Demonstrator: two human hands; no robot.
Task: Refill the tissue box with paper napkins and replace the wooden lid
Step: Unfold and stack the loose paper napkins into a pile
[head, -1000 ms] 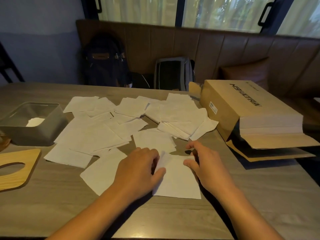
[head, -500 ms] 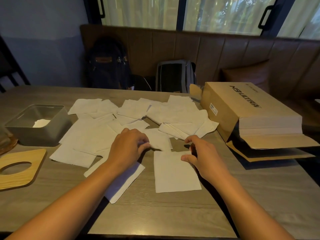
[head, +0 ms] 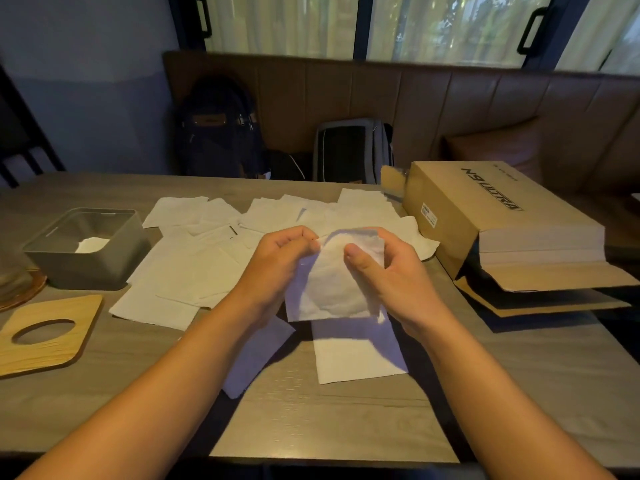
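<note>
From my end, both hands are up over the middle of the worktop [head: 311, 417], sharing one paper napkin [head: 332, 289]. The left hand [head: 280, 261] pinches its upper left corner, with its fingers [head: 298, 237] curled in tight. The right hand [head: 394, 275] grips the upper right part, thumb on the front face and the other fingers wrapped behind the sheet. The napkin hangs down between them, crumpled and clear of the surface.

Directly beneath it a flat napkin [head: 356, 355] lies near the front edge of the worktop, and a second sheet [head: 256, 355] sits just beside it under the left forearm. The loose napkins [head: 194, 271] are spread in an overlapping layer across the centre and toward the far edge.

The grey tissue box [head: 86, 268] stands open near the left edge, with a single white sheet [head: 91, 244] visible at its bottom. The wooden lid [head: 45, 341] lies flat on the worktop in front of the box, apart from it, oval slot facing up.

A cardboard carton [head: 485, 216] lies on its side by the right edge, its flap open. Two backpacks [head: 214, 133] lean on the bench beyond the far edge.
</note>
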